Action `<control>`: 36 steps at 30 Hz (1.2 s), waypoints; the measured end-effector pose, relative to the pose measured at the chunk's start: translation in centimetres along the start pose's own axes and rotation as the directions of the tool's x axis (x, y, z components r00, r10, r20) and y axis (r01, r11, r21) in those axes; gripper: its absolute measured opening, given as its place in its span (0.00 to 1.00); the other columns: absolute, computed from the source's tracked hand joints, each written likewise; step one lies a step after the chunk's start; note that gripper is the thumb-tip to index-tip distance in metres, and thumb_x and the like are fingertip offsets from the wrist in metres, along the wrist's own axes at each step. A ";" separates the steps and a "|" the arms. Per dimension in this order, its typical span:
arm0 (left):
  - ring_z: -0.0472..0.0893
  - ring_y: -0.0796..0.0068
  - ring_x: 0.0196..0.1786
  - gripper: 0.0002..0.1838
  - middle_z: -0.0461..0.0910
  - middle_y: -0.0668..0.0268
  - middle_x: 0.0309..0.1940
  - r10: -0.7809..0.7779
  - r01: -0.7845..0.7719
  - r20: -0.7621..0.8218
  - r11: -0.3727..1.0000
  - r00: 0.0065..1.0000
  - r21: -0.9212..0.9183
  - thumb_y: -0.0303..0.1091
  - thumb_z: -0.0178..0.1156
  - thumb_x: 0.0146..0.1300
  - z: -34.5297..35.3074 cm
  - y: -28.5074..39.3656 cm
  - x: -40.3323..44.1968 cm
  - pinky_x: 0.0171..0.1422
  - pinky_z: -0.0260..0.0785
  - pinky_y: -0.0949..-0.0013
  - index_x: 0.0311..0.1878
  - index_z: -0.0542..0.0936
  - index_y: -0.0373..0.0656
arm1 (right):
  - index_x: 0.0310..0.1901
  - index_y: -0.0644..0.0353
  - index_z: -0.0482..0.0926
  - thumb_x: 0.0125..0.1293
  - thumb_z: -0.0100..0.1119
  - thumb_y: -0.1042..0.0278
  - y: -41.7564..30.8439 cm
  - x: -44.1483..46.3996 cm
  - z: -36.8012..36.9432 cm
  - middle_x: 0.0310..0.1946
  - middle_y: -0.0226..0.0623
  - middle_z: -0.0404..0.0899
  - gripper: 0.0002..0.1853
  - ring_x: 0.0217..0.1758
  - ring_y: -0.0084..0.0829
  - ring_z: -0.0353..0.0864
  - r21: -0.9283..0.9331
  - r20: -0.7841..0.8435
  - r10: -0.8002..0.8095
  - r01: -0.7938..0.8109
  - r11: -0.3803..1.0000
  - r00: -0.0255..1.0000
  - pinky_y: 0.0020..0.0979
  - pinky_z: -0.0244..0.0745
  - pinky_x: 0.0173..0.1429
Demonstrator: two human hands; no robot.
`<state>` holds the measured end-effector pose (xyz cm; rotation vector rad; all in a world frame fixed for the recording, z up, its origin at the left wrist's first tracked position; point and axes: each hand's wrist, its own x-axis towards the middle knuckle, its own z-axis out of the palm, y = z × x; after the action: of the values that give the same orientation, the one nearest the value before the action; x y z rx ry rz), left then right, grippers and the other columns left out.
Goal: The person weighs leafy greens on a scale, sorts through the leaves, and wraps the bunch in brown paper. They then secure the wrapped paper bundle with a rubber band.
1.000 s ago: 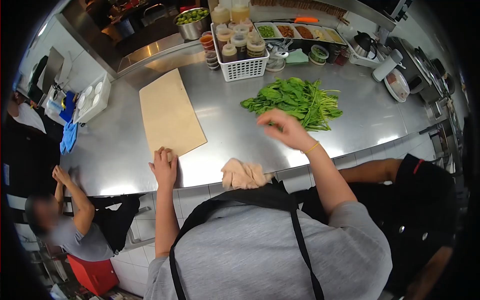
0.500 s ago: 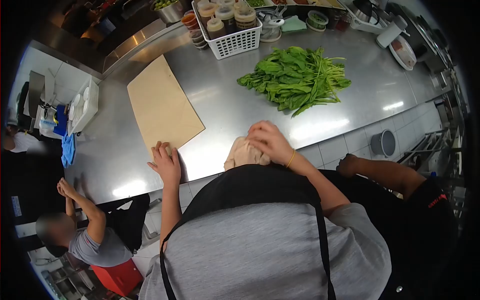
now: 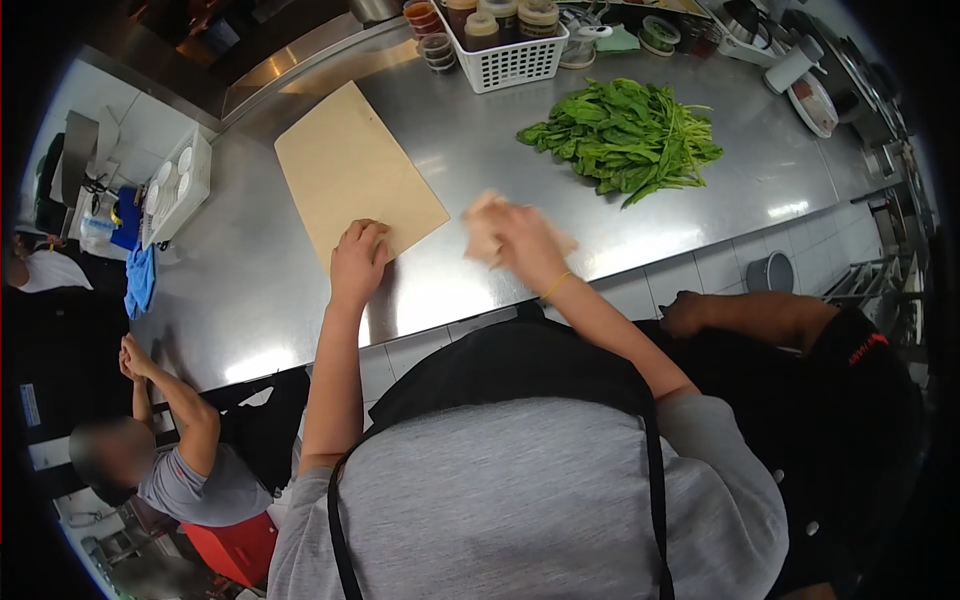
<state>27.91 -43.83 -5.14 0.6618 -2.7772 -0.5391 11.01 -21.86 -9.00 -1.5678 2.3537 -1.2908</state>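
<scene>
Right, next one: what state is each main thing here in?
Board: lying flat
Cloth: bunched up, blurred
Left hand: on the board's near end
Right hand: closed on the cloth
Leafy greens: loosely piled
White basket: upright, holding bottles
Grey bucket: upright, open-topped

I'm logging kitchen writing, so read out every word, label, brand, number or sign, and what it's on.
No text is legible.
Red lettering on the black sleeve, picture right: too blurred.
Blue-and-white label, far left: too small.
Red mark on the grey sleeve, lower left: too small.
</scene>
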 end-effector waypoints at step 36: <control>0.65 0.53 0.62 0.39 0.65 0.51 0.59 0.582 -0.553 0.277 0.813 0.764 -0.183 0.62 0.45 0.62 7.6 34.1 28.3 0.65 0.57 0.58 0.65 0.60 0.38 | 0.30 0.68 0.79 0.59 0.53 0.37 17.4 -6.7 -30.0 0.25 0.41 0.80 0.32 0.20 0.29 0.80 0.296 0.083 0.973 -0.937 0.184 0.217 0.28 0.78 0.27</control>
<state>-12.24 -26.67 5.70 -0.3409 -3.0033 -0.6716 -12.06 4.30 -3.22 0.3002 2.2242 -1.1900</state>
